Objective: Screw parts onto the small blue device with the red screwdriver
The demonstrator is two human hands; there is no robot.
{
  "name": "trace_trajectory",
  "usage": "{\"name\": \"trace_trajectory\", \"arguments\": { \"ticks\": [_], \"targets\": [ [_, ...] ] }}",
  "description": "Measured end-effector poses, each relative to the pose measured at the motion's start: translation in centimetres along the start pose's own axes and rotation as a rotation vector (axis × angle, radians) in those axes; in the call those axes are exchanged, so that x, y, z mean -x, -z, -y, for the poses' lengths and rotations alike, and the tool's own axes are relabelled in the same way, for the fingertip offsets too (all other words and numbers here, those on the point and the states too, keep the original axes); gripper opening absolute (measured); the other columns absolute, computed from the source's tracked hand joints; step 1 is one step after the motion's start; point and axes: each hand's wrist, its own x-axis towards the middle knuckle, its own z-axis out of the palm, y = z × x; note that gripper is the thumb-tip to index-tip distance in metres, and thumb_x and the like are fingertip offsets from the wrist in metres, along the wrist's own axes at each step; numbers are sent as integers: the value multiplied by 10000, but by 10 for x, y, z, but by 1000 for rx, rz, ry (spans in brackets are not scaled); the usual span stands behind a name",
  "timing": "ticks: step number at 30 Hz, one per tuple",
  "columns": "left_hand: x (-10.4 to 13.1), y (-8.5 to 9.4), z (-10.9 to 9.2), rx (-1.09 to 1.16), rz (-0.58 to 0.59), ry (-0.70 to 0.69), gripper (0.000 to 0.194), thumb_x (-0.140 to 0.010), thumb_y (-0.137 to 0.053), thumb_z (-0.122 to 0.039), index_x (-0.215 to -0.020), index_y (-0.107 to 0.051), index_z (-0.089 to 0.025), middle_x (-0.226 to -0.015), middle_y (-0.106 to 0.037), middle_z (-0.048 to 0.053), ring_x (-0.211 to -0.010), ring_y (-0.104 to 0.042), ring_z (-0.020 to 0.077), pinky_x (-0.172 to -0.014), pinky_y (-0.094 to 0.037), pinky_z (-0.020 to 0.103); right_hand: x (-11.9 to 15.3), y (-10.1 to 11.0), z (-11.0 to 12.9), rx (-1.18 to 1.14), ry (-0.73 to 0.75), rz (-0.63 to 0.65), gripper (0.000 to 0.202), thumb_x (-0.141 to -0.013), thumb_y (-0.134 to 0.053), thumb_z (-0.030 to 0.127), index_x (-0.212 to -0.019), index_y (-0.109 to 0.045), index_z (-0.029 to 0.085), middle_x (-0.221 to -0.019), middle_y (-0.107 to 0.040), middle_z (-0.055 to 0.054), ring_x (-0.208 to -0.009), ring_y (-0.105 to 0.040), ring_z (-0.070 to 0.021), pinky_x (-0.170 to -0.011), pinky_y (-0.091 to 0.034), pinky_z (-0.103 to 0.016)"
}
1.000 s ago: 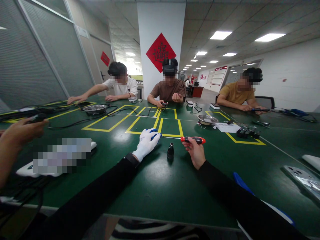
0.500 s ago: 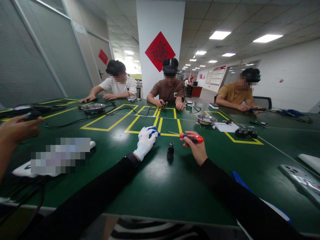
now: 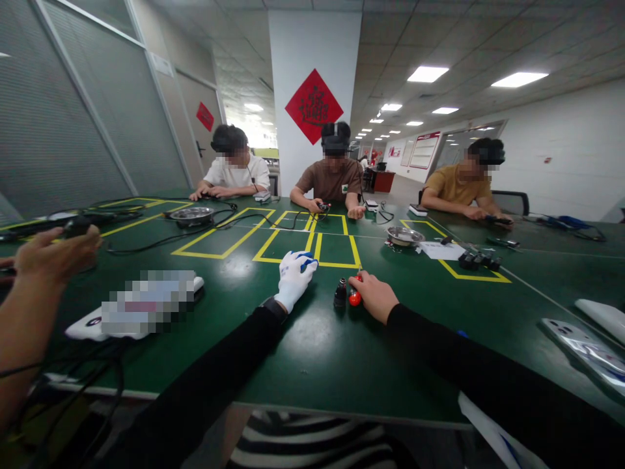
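1 red/blk screwdriver [image 3: 355, 298] gripped in R hand [image 3: 375, 296]; upright blk pc [image 3: 340, 294] just left, gap, then gloved L hand [image 3: 295, 279], can't tell grip; tbl edge [image 3: 273, 406] well bodyward.

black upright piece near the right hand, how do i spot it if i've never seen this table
On the green table, find the white-gloved left hand and the bare right hand. Between them, beside the red-ended screwdriver, stands a small black piece. Unlike the held screwdriver, it stands upright unheld, its tip shiny.
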Motion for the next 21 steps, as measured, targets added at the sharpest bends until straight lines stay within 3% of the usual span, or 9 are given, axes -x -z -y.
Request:
{"name": "trace_trajectory", "arguments": {
  "ticks": [5,9,14,17,19,21],
  "targets": [
    [-2,-4,6,23,-43,-18,264,-842,-519,-414,-781,-691,-223,-1048,-670,40,-1075,-558,211,-1099,-271,423,20,8,2,-33,115,23,281,-855,-428,66,-1061,-531,228,-1214,-488,-98,-992,-565,-200,-749,-468,-266],
    [-1,-4,6,38,-51,-27,262,-841,-520,-409,-774,-690,-222,-1028,-675,42,-1058,-565,211,-1094,-276,421,32,4,5,-89,116,21,289,-841,-434,42,-1053,-539,208,-1311,-422,-115,-1075,-546,-214,-825,-473,-294],
    [-1,-4,6,35,-44,-13,275,-840,-514,-413,-774,-692,-214,-1006,-676,50,-1029,-564,220,-1055,-320,418,37,9,4,-251,82,36,369,-821,-429,-4,-1085,-585,201,-1260,-482,-114,-1066,-561,-209,-922,-439,-351],
    [-2,-5,8,37,-50,-2,289,-841,-505,-422,-790,-695,-209,-1018,-669,56,-1034,-554,228,-1020,-355,413,50,47,22,-421,55,-101,462,-800,-408,-49,-1149,-578,200,-1225,-528,-113,-1126,-526,-214,-973,-407,-380],
    [-3,-6,9,38,-49,4,291,-839,-505,-421,-793,-696,-207,-1031,-664,60,-1046,-548,232,-1013,-361,410,66,87,46,-658,121,-159,362,-860,-414,26,-1117,-593,207,-1119,-602,-75,-1046,-570,-177,-938,-439,-337],
    [-3,-7,9,41,-37,-2,284,-839,-506,-413,-791,-696,-207,-1036,-663,59,-1050,-547,231,-1018,-358,406,88,128,71,-931,240,-121,317,-924,-373,114,-1101,-599,248,-978,-661,-15,-870,-621,-118,-812,-495,-248]
  ]
}}
